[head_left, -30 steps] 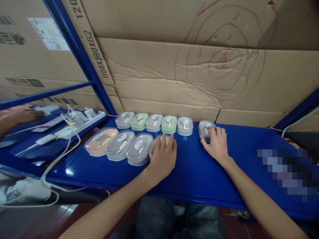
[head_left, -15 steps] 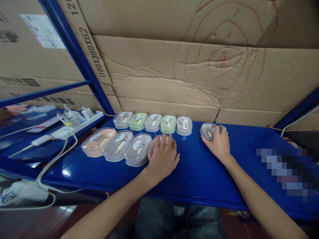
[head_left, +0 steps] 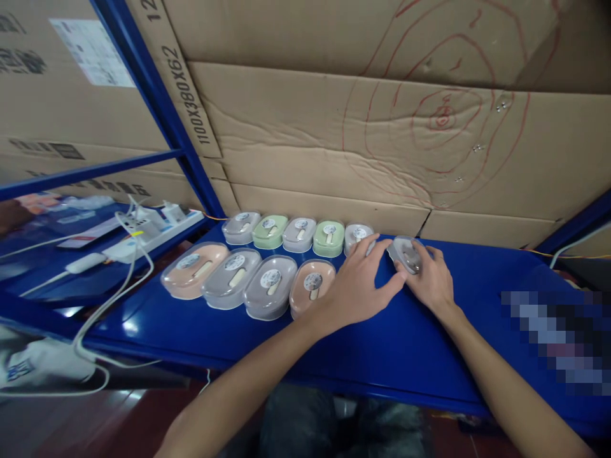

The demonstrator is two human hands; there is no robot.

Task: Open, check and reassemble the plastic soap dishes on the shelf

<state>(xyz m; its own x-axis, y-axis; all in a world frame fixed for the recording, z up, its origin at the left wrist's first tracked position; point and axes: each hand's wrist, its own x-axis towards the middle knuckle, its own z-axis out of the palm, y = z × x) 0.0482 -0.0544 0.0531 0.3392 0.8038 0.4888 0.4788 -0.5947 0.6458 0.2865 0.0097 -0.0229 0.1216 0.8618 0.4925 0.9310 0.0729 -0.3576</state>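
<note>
On the blue bench (head_left: 382,350), right of the two rows, your right hand (head_left: 433,283) is closed around a clear-lidded grey box (head_left: 403,253); can't tell if it touches the surface. Your left hand (head_left: 365,283) is spread wide, thumb out toward that box, contact unclear. Back row: three grey boxes (head_left: 300,235), two green boxes (head_left: 329,240). Front row: two more grey between two peach boxes (head_left: 193,273), one beside your left wrist.

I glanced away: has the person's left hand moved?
Yes: against the cardboard wall, the left hand has moved right, toward the right hand.
</note>
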